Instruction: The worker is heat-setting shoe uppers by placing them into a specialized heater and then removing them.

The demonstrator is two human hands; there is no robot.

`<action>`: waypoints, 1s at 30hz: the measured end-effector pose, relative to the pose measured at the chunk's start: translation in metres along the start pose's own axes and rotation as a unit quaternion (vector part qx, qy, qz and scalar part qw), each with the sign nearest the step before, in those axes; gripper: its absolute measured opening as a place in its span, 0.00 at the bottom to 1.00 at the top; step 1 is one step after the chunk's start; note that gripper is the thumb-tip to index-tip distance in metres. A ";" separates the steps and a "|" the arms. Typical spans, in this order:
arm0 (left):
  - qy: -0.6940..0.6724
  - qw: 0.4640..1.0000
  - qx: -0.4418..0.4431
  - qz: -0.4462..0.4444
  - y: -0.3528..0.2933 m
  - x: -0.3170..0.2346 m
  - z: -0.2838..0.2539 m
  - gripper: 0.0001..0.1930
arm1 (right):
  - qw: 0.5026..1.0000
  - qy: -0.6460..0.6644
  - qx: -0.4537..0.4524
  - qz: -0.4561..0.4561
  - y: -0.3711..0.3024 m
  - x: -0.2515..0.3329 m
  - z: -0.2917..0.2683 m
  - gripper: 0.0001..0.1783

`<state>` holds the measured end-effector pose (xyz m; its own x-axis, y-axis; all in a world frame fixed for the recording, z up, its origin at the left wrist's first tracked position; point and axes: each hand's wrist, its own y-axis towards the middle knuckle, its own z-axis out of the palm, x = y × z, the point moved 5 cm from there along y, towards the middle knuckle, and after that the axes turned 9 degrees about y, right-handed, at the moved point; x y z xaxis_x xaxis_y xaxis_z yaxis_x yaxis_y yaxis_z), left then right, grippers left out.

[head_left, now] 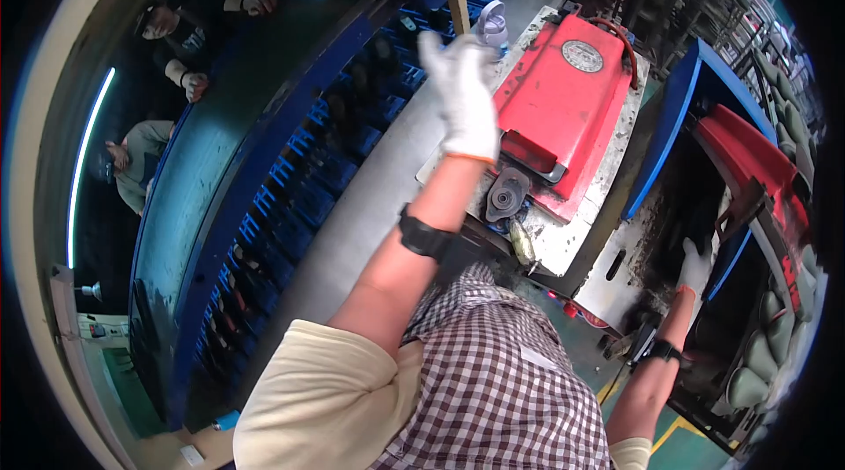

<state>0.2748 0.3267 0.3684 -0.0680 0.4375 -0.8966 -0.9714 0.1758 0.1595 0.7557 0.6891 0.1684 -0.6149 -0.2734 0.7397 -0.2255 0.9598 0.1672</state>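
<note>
My left hand (465, 91) wears a white knit glove and is raised in front of me, slightly blurred. Its fingers are apart and nothing shows in them. Just right of it a red machine cover (572, 91) with a round pale badge lies on a worn white board (563, 246). A grey round fitting (506, 195) sits by the near end of that cover. Over on the right, my gloved right hand (695, 266) reaches in beside a dark, stained work surface, below a curved red piece (748, 149). Its fingertips are hard to make out against the dark.
A conveyor with blue slotted sides (308, 131) runs along the left, and two people stand beyond it. A white bottle (493, 25) stands behind the red cover. Blue panels (673, 109) flank the right-hand station. Several grey-green moulded pieces (757, 364) hang at far right.
</note>
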 end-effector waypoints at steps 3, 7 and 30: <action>0.092 0.995 0.019 0.040 0.007 -0.010 -0.060 0.36 | 0.910 0.376 0.021 0.174 -0.062 0.065 0.007 0.46; 0.209 0.932 0.251 -0.159 -0.027 0.039 -0.078 0.30 | 0.844 0.488 0.101 0.196 -0.159 0.089 0.004 0.46; 0.123 0.874 0.462 -0.081 -0.040 -0.007 -0.069 0.38 | 0.408 0.708 0.414 0.400 -0.292 0.240 0.135 0.51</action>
<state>0.2990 0.2554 0.3401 -0.1050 0.1580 -0.9818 -0.3818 0.9052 0.1865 0.5719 0.3347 0.2086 0.1798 0.9808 0.0749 -0.9200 0.1946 -0.3403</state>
